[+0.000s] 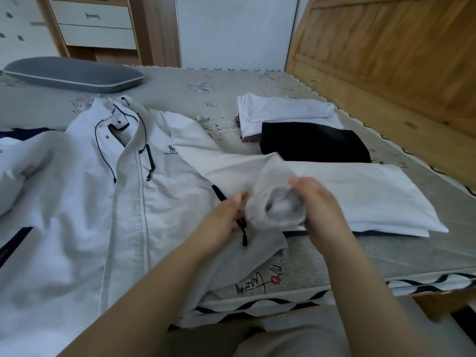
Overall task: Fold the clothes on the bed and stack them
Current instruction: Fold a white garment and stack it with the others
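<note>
The white zip-front jacket with dark trim (103, 202) is spread flat on the grey patterned bed (322, 256). Its right sleeve cuff (278, 202) is gripped by the right hand (319, 202); the left hand (226, 217) pinches the cuff's edge. Folded white and black garments (304, 130) are laid beyond.

Grey pillow (73, 74) at the far left, wooden headboard (391, 52), drawer unit (95, 24) behind

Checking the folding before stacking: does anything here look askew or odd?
Only the white jacket: still unfolded, its sleeve cuff bunched between both hands, left hand and right hand. The folded clothes lie tidy.
</note>
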